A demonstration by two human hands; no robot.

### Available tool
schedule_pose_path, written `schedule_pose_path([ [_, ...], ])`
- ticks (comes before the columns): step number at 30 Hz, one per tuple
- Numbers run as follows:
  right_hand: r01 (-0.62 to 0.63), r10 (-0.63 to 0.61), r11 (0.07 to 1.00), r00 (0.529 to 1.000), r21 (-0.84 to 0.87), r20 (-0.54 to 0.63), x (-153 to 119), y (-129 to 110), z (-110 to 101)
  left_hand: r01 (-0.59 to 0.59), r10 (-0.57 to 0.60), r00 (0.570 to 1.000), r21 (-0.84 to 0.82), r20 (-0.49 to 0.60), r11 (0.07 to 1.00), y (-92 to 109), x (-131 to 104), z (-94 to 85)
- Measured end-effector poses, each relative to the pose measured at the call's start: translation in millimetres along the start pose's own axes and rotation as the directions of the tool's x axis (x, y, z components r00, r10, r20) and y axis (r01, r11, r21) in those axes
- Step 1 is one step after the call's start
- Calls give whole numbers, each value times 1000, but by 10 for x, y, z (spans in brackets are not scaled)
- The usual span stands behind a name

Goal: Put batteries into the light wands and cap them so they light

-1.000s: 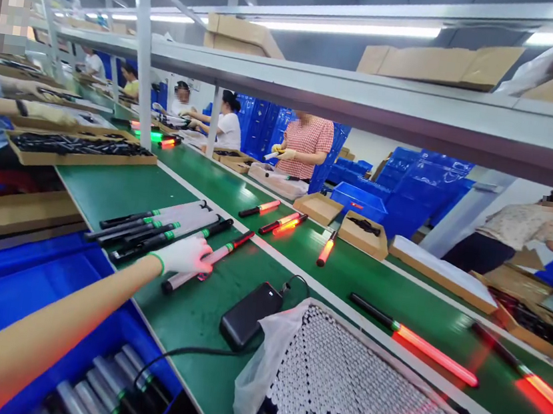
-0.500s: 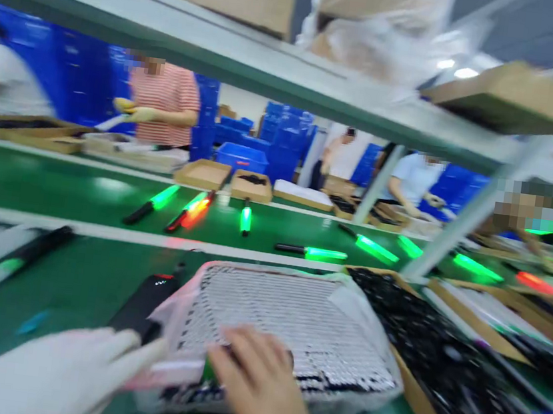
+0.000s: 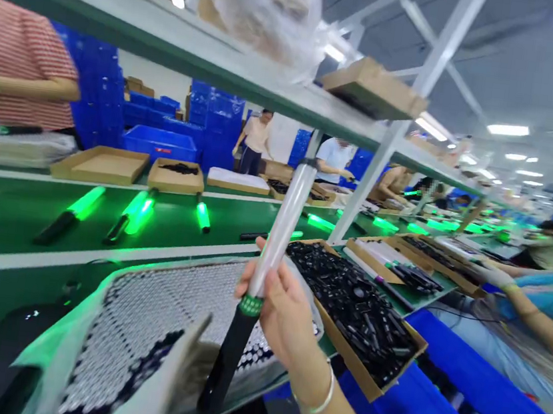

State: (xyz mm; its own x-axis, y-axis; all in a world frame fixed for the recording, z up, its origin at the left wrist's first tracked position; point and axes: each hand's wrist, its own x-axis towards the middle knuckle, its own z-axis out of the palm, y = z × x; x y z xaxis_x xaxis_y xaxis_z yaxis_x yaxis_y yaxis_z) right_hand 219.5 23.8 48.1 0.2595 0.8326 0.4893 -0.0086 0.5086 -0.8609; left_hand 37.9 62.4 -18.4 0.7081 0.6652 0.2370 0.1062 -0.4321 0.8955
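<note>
A light stick (image 3: 277, 234) with a clear whitish tube, a green ring and a black handle stands tilted in front of me. My right hand (image 3: 285, 302), bare with a band at the wrist, wraps the lower tube just above the ring. Close by the black handle is my left hand (image 3: 170, 375) in a white glove, cupped with its thumb stretched apart; its fingers are partly hidden and blurred. Behind both hands lies a plastic-lined tray (image 3: 83, 344) packed with small silvery round-ended parts, some dark gaps among them.
A cardboard box of black parts (image 3: 355, 304) sits to the right, with blue bins (image 3: 455, 390) below. Glowing green sticks (image 3: 86, 202) lie along the green belt (image 3: 225, 217). A shelf beam (image 3: 176, 40) crosses overhead. A co-worker's sleeve (image 3: 549, 284) shows at right.
The view has swung right. The light stick, earlier low over the tray and mostly covered by my hands, is now raised and tilted upright in my right hand. My left hand's thumb has spread.
</note>
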Motion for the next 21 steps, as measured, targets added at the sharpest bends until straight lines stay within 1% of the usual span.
schedule_pose_path([
  [2,-71,71,997,996,-2,56,56,62,115,90,-82,994,-116,70,989,69,-28,103],
  [4,-75,84,994,989,-75,123,80,179,193,197,-174,979,-278,106,940,109,-65,80],
  [5,-49,69,988,989,-146,131,80,254,199,250,-227,968,-411,105,877,113,-84,28],
  [6,-18,50,969,991,-245,125,71,336,182,284,-286,954,-552,84,784,107,-104,-42],
  [7,10,35,932,992,-362,119,53,422,146,283,-347,937,-673,42,683,92,-125,-119],
  [8,31,37,877,991,-480,131,23,508,100,255,-410,912,-759,-17,599,69,-145,-194],
  [9,51,56,812,985,-581,165,-16,592,52,219,-468,880,-801,-84,557,40,-161,-257],
  [10,82,85,748,972,-659,218,-64,670,14,198,-510,847,-803,-148,562,4,-169,-302],
  [12,165,140,636,936,-754,324,-165,814,-11,167,-549,798,-784,-249,598,-79,-156,-333],
  [13,206,150,584,923,-785,354,-207,881,8,154,-561,781,-785,-276,600,-121,-134,-321],
  [16,287,166,418,909,-862,383,-259,1065,148,96,-596,742,-831,-306,547,-223,-42,-231],
  [17,307,172,376,904,-874,392,-254,1118,201,77,-603,731,-839,-320,538,-247,-14,-201],
  [19,349,176,319,892,-881,417,-230,1209,283,45,-598,714,-828,-365,558,-287,20,-159],
  [21,383,148,300,886,-874,439,-217,1279,322,17,-573,706,-799,-416,601,-322,22,-149],
])
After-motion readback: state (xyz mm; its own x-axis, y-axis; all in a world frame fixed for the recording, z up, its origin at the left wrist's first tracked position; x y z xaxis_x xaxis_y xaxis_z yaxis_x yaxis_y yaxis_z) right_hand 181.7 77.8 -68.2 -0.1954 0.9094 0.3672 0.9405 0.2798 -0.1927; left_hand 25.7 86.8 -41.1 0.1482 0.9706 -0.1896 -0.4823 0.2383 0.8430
